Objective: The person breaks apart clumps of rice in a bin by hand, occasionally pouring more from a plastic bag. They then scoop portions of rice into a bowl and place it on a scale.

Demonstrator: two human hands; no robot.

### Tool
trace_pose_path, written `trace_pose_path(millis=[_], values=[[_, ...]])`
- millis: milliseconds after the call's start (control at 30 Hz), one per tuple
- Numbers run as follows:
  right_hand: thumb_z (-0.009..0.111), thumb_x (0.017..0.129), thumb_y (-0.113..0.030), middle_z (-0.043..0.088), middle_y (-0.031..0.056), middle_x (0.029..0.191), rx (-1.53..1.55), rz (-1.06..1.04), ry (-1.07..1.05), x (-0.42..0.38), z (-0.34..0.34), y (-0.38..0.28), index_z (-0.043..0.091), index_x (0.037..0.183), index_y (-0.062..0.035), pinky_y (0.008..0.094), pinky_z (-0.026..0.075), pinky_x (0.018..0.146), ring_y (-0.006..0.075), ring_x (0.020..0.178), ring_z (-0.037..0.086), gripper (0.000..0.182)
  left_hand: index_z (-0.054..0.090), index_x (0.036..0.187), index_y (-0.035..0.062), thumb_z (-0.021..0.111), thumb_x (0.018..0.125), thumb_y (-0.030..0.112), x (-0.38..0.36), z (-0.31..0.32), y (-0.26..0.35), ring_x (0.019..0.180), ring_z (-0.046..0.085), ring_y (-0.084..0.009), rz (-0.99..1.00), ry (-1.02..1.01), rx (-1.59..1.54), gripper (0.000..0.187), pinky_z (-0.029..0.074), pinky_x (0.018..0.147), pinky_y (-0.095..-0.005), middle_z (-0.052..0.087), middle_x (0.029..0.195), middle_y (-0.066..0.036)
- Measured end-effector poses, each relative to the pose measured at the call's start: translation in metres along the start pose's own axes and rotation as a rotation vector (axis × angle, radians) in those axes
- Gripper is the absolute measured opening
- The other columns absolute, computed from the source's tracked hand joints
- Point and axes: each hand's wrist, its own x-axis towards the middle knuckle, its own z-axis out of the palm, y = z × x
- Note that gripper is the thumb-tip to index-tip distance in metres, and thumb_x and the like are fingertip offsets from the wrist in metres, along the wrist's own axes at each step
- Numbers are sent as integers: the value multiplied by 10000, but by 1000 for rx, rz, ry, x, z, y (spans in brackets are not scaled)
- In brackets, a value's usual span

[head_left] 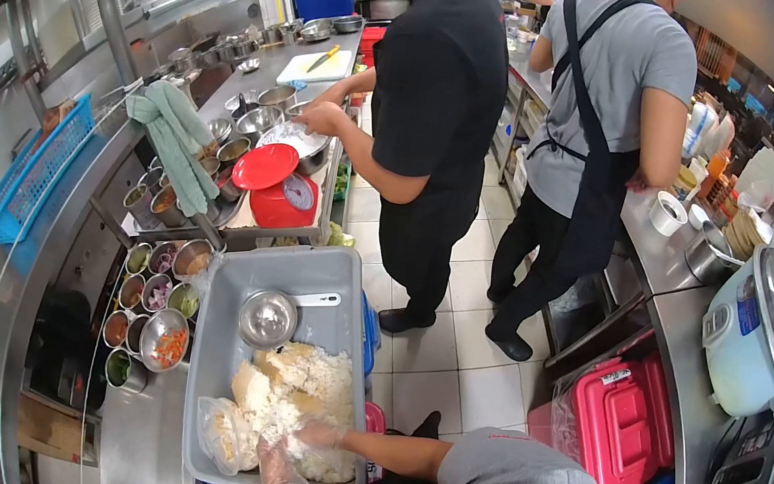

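A large grey tub (225, 338) holds a mound of cooked white rice (281, 403), partly yellowish and clumped. My right hand (323, 435), in a clear plastic glove, reaches into the rice from the right, its fingers closed around some grains and partly buried. Just below it, my left hand (275, 470), also gloved, grips rice near the tub's front. A clear plastic bag (221, 429) with rice in it lies at the tub's lower left. Above the mound rest a steel bowl (267, 319) and a white-handled utensil (317, 300).
Steel containers of chopped vegetables (165, 339) stand left of the tub. Behind it are a red scale (288, 196) and a green towel (176, 138). A person in black (440, 98) and another in an apron (598, 124) stand nearby. A rice cooker (758, 331) sits right.
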Motion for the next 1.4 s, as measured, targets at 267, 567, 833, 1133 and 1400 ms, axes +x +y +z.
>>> trace_pose_path(millis=[267, 567, 833, 1133, 1400], values=[[549, 821, -305, 406, 96, 1248, 672, -578, 23, 4, 16, -3, 375, 1251, -134, 406, 426, 771, 219, 1025, 462, 494, 329, 1240, -62, 536, 826, 235, 15, 7, 16, 1014, 463, -268, 64, 140, 191, 550, 380, 858, -334, 441, 1179, -185], [597, 758, -304, 527, 150, 1008, 566, -52, 16, -7, -24, -50, 487, 1072, -19, 378, 424, 762, 254, 940, 510, 438, 432, 1143, -16, 429, 858, 130, 42, -12, 9, 880, 482, -204, -205, 65, -105, 320, 420, 745, -329, 506, 1019, -118], [538, 767, -310, 516, 270, 1034, 69, -94, 275, 7, -26, -43, 538, 965, 49, 367, 399, 837, 352, 987, 508, 410, 484, 1024, -66, 442, 806, 58, 35, 5, 19, 741, 506, -170, 267, -49, 454, 254, 429, 653, -263, 546, 871, -89], [357, 867, -431, 551, 270, 934, 305, 37, 477, -9, -53, -86, 522, 972, 46, 421, 411, 790, 384, 905, 529, 515, 431, 1154, -23, 467, 831, 227, 43, 33, 24, 988, 473, -190, -55, -39, -371, 410, 368, 870, -315, 492, 1104, -110], [419, 837, -358, 529, 257, 1026, -86, -95, 300, 55, -15, -16, 424, 1148, 16, 389, 381, 871, 373, 984, 500, 486, 303, 1264, 8, 417, 868, 360, 38, 31, 29, 1171, 333, -207, 7, -89, -53, 542, 218, 998, -315, 353, 1273, -119]])
